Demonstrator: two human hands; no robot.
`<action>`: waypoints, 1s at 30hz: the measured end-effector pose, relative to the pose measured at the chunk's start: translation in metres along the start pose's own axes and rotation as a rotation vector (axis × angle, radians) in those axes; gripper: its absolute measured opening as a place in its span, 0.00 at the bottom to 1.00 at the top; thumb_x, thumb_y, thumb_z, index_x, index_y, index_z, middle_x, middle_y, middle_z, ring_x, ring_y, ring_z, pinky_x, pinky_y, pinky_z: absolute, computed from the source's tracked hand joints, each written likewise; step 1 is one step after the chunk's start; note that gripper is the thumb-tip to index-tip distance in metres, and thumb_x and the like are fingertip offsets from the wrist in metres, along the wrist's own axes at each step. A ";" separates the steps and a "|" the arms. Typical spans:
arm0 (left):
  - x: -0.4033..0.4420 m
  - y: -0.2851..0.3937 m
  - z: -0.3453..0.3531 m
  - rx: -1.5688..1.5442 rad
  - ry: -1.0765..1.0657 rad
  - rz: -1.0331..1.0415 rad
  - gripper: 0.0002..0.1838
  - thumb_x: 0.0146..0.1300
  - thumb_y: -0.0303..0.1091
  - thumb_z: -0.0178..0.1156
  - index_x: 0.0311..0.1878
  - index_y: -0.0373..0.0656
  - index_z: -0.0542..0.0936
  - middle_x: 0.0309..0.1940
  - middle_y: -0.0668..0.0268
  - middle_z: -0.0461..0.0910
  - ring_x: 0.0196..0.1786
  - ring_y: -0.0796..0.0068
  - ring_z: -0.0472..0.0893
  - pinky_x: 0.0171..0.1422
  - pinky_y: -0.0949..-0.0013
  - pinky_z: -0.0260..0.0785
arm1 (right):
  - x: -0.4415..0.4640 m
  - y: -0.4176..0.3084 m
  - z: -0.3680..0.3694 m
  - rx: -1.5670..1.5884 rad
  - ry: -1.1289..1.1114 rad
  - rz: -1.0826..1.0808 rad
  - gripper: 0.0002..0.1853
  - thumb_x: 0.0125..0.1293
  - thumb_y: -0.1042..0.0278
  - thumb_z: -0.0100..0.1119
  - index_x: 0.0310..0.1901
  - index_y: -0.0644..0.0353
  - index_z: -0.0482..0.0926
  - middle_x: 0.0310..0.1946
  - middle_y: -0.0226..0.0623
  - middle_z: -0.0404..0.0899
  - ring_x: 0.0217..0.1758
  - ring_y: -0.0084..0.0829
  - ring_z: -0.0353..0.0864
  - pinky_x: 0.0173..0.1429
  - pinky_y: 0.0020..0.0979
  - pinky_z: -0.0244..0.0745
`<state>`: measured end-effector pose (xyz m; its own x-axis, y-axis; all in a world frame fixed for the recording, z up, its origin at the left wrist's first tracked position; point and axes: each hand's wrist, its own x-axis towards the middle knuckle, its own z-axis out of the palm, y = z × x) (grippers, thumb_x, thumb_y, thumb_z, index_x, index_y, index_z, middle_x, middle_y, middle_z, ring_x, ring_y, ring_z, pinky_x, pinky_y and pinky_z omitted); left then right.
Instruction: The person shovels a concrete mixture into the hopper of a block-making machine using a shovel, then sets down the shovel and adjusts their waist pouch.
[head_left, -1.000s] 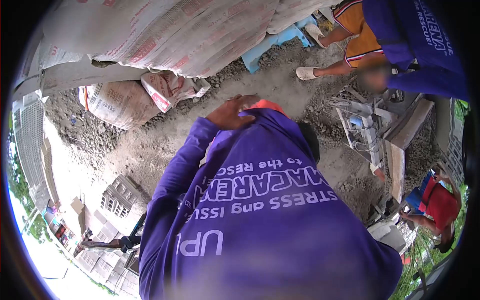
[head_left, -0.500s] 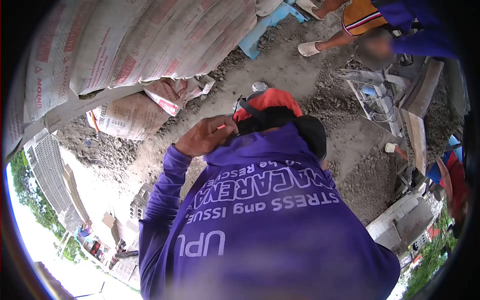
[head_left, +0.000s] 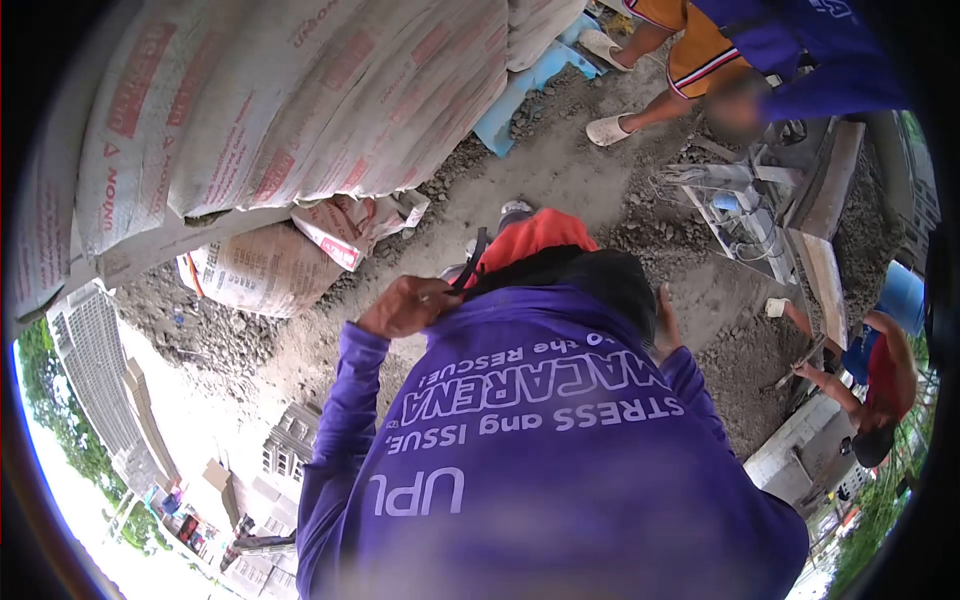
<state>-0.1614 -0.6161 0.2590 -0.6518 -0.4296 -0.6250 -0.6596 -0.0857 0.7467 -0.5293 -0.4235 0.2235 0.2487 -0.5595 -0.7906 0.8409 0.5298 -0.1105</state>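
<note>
A purple long-sleeved shirt with white lettering (head_left: 540,390) covers the torso at the centre. At its lower hem, my left hand (head_left: 405,305) is closed, with thumb and fingers pinching a thin black strap (head_left: 474,262). My right hand (head_left: 668,325) is at the other side of the hem, partly hidden by the shirt, its visible fingers stretched out beside dark fabric (head_left: 610,280). Orange-red cloth (head_left: 545,232) shows beyond the hem.
Stacked cement sacks (head_left: 330,100) fill the upper left, above a full sack (head_left: 265,270) on gravelly ground. A co-worker in orange shorts (head_left: 705,55) is at upper right, near a metal frame (head_left: 745,210). Another person in red (head_left: 885,380) is at far right.
My left hand has moved from lying on the shirt to pinching at the hem. My right hand has come into view. The hem sits lower, exposing orange-red and dark fabric.
</note>
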 end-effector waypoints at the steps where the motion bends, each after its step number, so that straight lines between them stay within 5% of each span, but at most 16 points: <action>1: -0.003 -0.003 0.004 -0.003 0.030 0.037 0.07 0.60 0.29 0.58 0.37 0.36 0.81 0.28 0.63 0.81 0.27 0.74 0.79 0.32 0.69 0.71 | 0.001 -0.005 -0.006 0.043 0.020 0.063 0.51 0.53 0.20 0.43 0.62 0.64 0.66 0.58 0.49 0.72 0.59 0.41 0.74 0.63 0.39 0.70; 3: -0.004 -0.011 0.010 -0.015 0.102 0.101 0.07 0.60 0.29 0.59 0.37 0.35 0.81 0.24 0.64 0.79 0.24 0.76 0.77 0.30 0.70 0.70 | 0.003 -0.010 -0.007 0.092 0.062 0.155 0.52 0.52 0.19 0.43 0.61 0.65 0.66 0.58 0.49 0.72 0.59 0.41 0.74 0.63 0.40 0.70; 6: -0.008 -0.008 0.013 -0.188 0.106 -0.066 0.10 0.61 0.35 0.61 0.36 0.37 0.81 0.19 0.63 0.75 0.23 0.79 0.75 0.28 0.70 0.66 | 0.005 -0.025 -0.004 0.051 0.096 0.184 0.51 0.54 0.21 0.43 0.60 0.66 0.67 0.57 0.49 0.72 0.58 0.41 0.74 0.62 0.40 0.70; 11: 0.006 0.055 -0.012 0.091 0.249 0.263 0.08 0.57 0.30 0.59 0.39 0.41 0.81 0.27 0.58 0.81 0.28 0.61 0.81 0.34 0.65 0.72 | 0.037 -0.009 -0.036 -0.124 0.162 -0.085 0.41 0.62 0.30 0.44 0.59 0.65 0.69 0.56 0.46 0.74 0.57 0.41 0.75 0.62 0.40 0.70; 14: 0.034 0.050 -0.013 0.175 0.169 0.400 0.10 0.58 0.29 0.58 0.43 0.42 0.81 0.28 0.57 0.82 0.32 0.61 0.82 0.35 0.64 0.73 | 0.036 -0.004 -0.024 -0.145 0.212 -0.187 0.38 0.64 0.33 0.45 0.59 0.64 0.70 0.55 0.44 0.75 0.56 0.42 0.75 0.62 0.40 0.69; 20: -0.009 0.031 -0.041 -0.105 -0.038 -0.084 0.10 0.61 0.34 0.59 0.36 0.37 0.83 0.19 0.65 0.78 0.24 0.80 0.77 0.29 0.72 0.69 | 0.001 -0.011 0.023 0.071 0.102 -0.151 0.43 0.61 0.29 0.45 0.58 0.68 0.69 0.57 0.48 0.73 0.58 0.42 0.74 0.64 0.41 0.68; 22: -0.017 0.012 -0.037 -0.133 -0.065 -0.127 0.10 0.61 0.34 0.60 0.37 0.37 0.83 0.18 0.65 0.77 0.22 0.80 0.76 0.27 0.73 0.68 | -0.009 -0.016 0.044 0.149 0.187 -0.075 0.46 0.59 0.26 0.44 0.56 0.70 0.70 0.51 0.49 0.76 0.50 0.39 0.78 0.57 0.39 0.73; 23: -0.019 0.014 -0.033 -0.214 0.105 -0.147 0.10 0.59 0.35 0.61 0.34 0.36 0.82 0.17 0.66 0.77 0.20 0.79 0.76 0.24 0.73 0.67 | -0.011 -0.015 0.050 0.193 0.235 -0.036 0.47 0.59 0.25 0.43 0.55 0.71 0.70 0.48 0.49 0.78 0.46 0.38 0.81 0.53 0.38 0.76; 25: -0.023 -0.001 -0.043 -0.161 0.131 -0.171 0.10 0.59 0.34 0.60 0.35 0.36 0.82 0.17 0.64 0.77 0.20 0.78 0.76 0.26 0.72 0.68 | 0.002 -0.016 -0.004 0.060 0.217 -0.001 0.47 0.58 0.24 0.41 0.52 0.72 0.72 0.38 0.44 0.80 0.34 0.32 0.80 0.42 0.34 0.78; 28: -0.039 -0.039 -0.068 -0.174 0.060 -0.271 0.10 0.59 0.34 0.60 0.34 0.36 0.83 0.18 0.63 0.78 0.19 0.76 0.77 0.24 0.71 0.68 | -0.004 -0.032 0.055 -0.320 0.413 -0.032 0.47 0.56 0.19 0.37 0.43 0.67 0.76 0.23 0.31 0.77 0.17 0.21 0.70 0.22 0.25 0.70; 30: -0.058 -0.056 -0.075 -0.121 -0.035 -0.344 0.10 0.60 0.34 0.60 0.34 0.35 0.83 0.17 0.63 0.78 0.19 0.75 0.77 0.23 0.72 0.68 | 0.013 -0.032 0.072 -0.590 0.406 -0.007 0.46 0.54 0.18 0.36 0.41 0.62 0.77 0.25 0.30 0.77 0.20 0.20 0.71 0.23 0.22 0.67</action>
<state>-0.0587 -0.6538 0.2704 -0.4129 -0.3265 -0.8503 -0.7948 -0.3267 0.5114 -0.5188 -0.4933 0.2604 -0.0510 -0.3440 -0.9376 0.4128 0.8476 -0.3334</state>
